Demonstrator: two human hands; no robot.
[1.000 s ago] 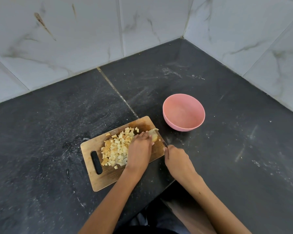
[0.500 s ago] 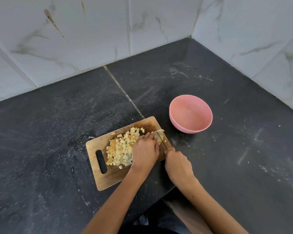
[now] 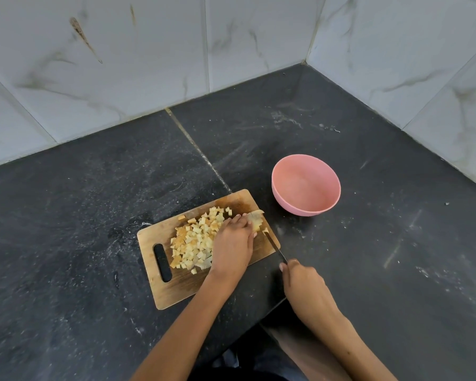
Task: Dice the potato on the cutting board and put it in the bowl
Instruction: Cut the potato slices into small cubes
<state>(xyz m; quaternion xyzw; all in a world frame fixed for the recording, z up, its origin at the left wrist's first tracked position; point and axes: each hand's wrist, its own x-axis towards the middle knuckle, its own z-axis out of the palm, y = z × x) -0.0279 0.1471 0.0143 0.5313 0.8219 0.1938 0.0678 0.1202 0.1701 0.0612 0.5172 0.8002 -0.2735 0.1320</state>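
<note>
Now | L fingers (image 3: pixel 242 220) pinch potato (image 3: pixel 256 221) | R hand (image 3: pixel 302 281) grips knife (image 3: pixel 275 247)

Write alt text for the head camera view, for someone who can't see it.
Seen from above, a left hand holds the last potato piece on a wooden cutting board while the right hand grips a knife beside it. Diced potato is piled on the board; an empty pink bowl sits on the dark counter to the right.
</note>
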